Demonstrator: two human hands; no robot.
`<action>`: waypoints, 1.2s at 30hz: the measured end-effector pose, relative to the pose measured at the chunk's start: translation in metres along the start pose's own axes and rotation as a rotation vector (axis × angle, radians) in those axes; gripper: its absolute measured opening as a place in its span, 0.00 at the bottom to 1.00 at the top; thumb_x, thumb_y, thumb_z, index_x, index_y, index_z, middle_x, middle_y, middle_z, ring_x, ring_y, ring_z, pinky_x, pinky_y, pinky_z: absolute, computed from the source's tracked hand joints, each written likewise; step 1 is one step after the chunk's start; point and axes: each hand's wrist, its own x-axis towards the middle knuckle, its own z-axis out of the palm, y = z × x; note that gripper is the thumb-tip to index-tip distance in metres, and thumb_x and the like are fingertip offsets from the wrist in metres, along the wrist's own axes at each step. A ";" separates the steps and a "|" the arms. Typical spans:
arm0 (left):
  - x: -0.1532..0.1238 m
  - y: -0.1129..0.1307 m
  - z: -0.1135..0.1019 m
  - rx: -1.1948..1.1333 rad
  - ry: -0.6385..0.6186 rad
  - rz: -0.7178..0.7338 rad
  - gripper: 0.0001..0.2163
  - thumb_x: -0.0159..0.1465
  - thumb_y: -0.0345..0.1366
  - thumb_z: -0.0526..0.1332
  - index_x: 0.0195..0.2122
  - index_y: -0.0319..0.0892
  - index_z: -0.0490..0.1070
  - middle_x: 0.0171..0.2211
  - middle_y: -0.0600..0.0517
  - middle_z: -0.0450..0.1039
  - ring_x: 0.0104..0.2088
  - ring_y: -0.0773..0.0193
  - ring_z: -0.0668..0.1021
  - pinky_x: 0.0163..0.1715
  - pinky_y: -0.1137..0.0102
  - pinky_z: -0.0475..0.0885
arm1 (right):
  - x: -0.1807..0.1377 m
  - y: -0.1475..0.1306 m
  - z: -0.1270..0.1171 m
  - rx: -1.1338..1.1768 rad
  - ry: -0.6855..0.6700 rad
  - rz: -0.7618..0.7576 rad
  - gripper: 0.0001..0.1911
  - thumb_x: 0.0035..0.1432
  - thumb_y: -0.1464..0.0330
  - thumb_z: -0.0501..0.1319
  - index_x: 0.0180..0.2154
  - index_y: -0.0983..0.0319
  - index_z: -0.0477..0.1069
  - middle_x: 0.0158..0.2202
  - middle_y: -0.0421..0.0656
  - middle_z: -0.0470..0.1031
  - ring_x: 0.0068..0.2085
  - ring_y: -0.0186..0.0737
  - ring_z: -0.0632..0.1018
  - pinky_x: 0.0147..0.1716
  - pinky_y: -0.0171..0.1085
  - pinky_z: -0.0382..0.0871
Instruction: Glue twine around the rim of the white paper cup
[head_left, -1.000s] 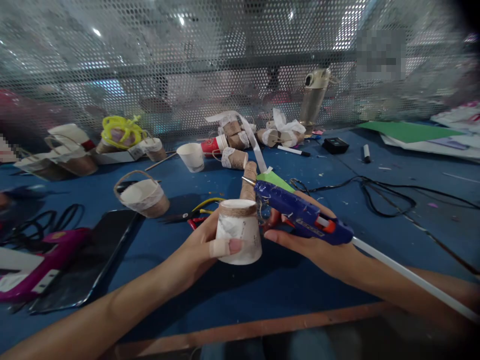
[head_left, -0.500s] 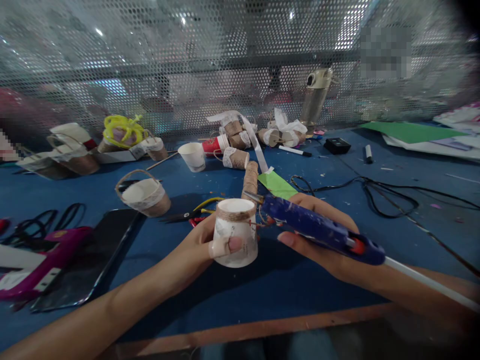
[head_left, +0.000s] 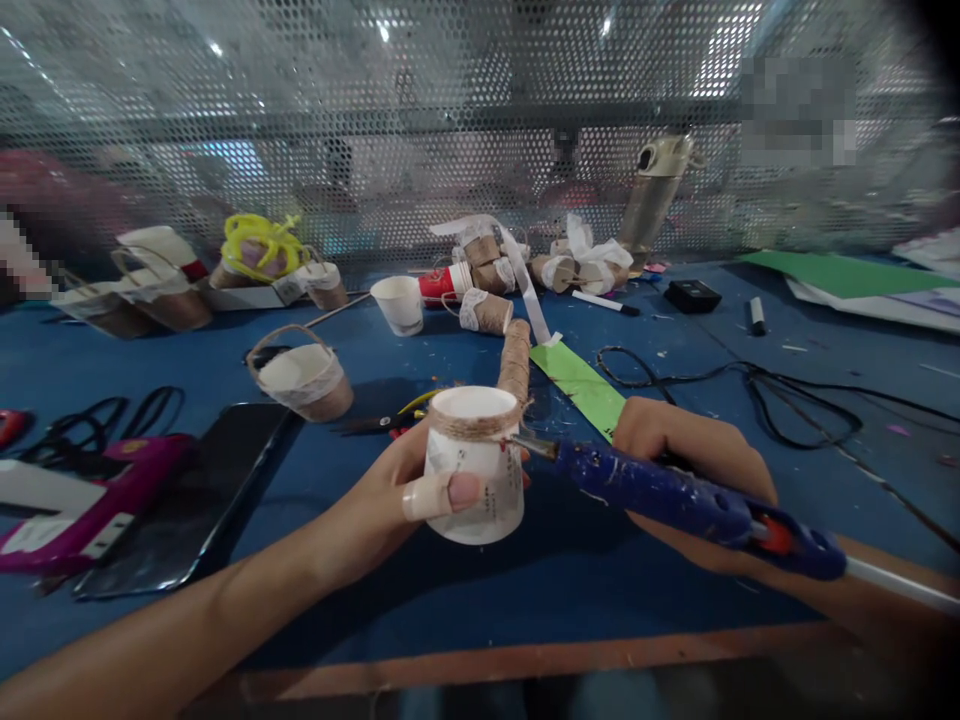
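My left hand [head_left: 397, 495] is wrapped round a white paper cup [head_left: 474, 468] with a band of jute twine under its rim; the thumb wears a plaster. My right hand [head_left: 694, 455] grips a blue hot glue gun [head_left: 690, 505] with a white glue stick out of its back. The gun lies nearly level and its metal tip touches the cup's side just below the twine. Behind the cup stands a spool of jute twine [head_left: 515, 360] next to a green paper strip [head_left: 581, 383].
On the blue table: a small cup basket with a handle [head_left: 304, 378], a black phone [head_left: 199, 490], a pink glue gun [head_left: 90, 510], scissors [head_left: 97, 425], pliers [head_left: 390, 420], a plain cup [head_left: 397, 303], several wrapped cups, black cables [head_left: 750, 385], markers, a bottle [head_left: 656, 195], a perforated metal screen behind.
My right hand has lowered the glue gun and drawn it to the right, levelling it until the tip meets the cup's side. The cup has stayed in my left hand.
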 end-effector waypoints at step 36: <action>-0.002 0.002 0.007 0.450 0.253 0.114 0.30 0.56 0.42 0.69 0.57 0.45 0.61 0.54 0.46 0.73 0.53 0.52 0.74 0.51 0.68 0.71 | -0.007 0.006 0.004 -0.208 0.059 -0.084 0.13 0.45 0.76 0.62 0.26 0.59 0.56 0.23 0.36 0.58 0.24 0.31 0.63 0.24 0.34 0.53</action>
